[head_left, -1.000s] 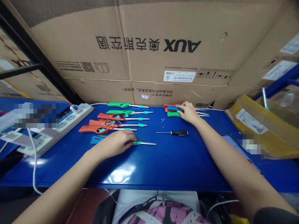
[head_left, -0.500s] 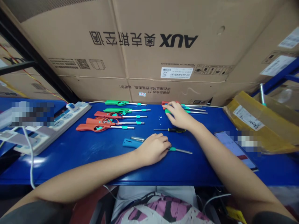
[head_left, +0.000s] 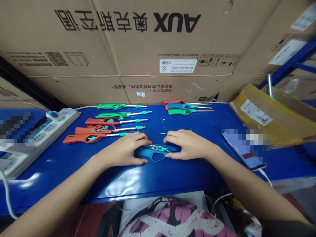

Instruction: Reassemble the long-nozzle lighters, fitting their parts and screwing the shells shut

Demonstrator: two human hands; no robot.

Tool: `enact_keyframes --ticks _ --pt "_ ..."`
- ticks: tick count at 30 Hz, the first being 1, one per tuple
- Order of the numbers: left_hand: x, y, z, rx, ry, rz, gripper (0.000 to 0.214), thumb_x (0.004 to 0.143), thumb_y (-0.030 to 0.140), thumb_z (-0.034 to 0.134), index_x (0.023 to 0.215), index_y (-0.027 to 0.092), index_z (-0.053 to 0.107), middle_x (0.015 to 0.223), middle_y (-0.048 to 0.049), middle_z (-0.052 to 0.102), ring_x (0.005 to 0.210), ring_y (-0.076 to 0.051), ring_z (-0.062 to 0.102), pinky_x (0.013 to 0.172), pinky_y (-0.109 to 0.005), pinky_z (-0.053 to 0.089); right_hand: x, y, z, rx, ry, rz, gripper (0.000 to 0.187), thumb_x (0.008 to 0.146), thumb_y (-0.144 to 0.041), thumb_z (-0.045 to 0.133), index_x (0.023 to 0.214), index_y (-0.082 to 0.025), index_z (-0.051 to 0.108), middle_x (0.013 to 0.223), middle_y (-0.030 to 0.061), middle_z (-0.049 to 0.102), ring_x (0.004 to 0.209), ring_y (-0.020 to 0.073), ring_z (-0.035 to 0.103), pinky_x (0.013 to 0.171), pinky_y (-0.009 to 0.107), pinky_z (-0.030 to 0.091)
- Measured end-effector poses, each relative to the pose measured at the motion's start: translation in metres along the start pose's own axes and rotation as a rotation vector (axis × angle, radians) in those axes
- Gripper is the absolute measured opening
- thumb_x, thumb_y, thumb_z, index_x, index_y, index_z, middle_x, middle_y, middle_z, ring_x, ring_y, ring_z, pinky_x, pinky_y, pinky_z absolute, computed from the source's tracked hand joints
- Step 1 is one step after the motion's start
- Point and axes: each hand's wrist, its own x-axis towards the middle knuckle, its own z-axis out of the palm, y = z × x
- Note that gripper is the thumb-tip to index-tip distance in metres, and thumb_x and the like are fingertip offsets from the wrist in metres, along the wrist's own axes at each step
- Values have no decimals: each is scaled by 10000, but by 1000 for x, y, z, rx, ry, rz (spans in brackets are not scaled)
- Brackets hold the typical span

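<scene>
A blue long-nosed lighter body [head_left: 156,153] lies on the blue table [head_left: 172,174] in front of me, opened so that thin metal parts show inside. My left hand [head_left: 124,149] curls round its left end. My right hand [head_left: 189,144] rests on its right end, fingers bent over it. A thin screwdriver [head_left: 161,133] lies just behind my right hand, mostly hidden by it.
Several red and green lighters [head_left: 108,123] lie in a row at the back left, three more lighters [head_left: 187,107] at the back middle. A white power strip [head_left: 39,131] is at the left, a phone [head_left: 243,149] at the right, cardboard boxes [head_left: 148,49] behind.
My left hand slid the blue lighter from the left to the middle of the table. My right hand left the back pile and came down onto the lighter's right end.
</scene>
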Motion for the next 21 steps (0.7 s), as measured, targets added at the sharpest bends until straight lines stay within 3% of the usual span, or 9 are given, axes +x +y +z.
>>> enact_keyframes --ticks 3,6,11,14,17,21 --pt "1 -2 9 -73 54 28 384 939 411 687 1259 201 683 1191 -85 686 1094 -246 654 954 -379 526 2 0 7 15 -83 9 471 867 -565 727 1147 -197 635 1099 66 693 912 241 671 768 353 476" --pt "6 0 20 -126 133 48 384 935 429 699 1232 184 706 1127 -83 713 1043 -232 670 920 -360 539 2 6 13 23 -85 18 420 850 -499 766 1124 -210 632 1060 42 697 889 220 665 739 322 449" --pt "8 3 29 -153 230 61 376 967 441 656 1224 172 710 1109 -98 743 999 -231 686 888 -367 562 -1 13 13 37 -39 -8 216 940 -417 661 1005 -210 653 940 23 685 822 185 636 732 307 421" --pt "7 5 29 -189 249 33 377 961 440 664 1221 172 714 1122 -98 756 1009 -235 698 902 -377 569 -1 13 13 55 -28 -21 216 990 -408 597 982 -201 661 907 23 683 820 182 634 745 307 418" --pt "8 8 27 -292 336 -84 322 974 422 646 1173 189 744 1097 -82 774 966 -209 718 874 -341 578 0 13 15 60 13 32 311 1060 -411 473 929 -197 658 877 32 682 798 177 619 735 305 402" --pt "10 6 25 -419 463 -323 302 970 443 632 1066 200 782 1023 -56 799 804 -165 721 694 -259 565 0 17 16 93 82 281 413 1078 -400 386 768 -198 569 780 39 634 718 170 564 676 304 354"
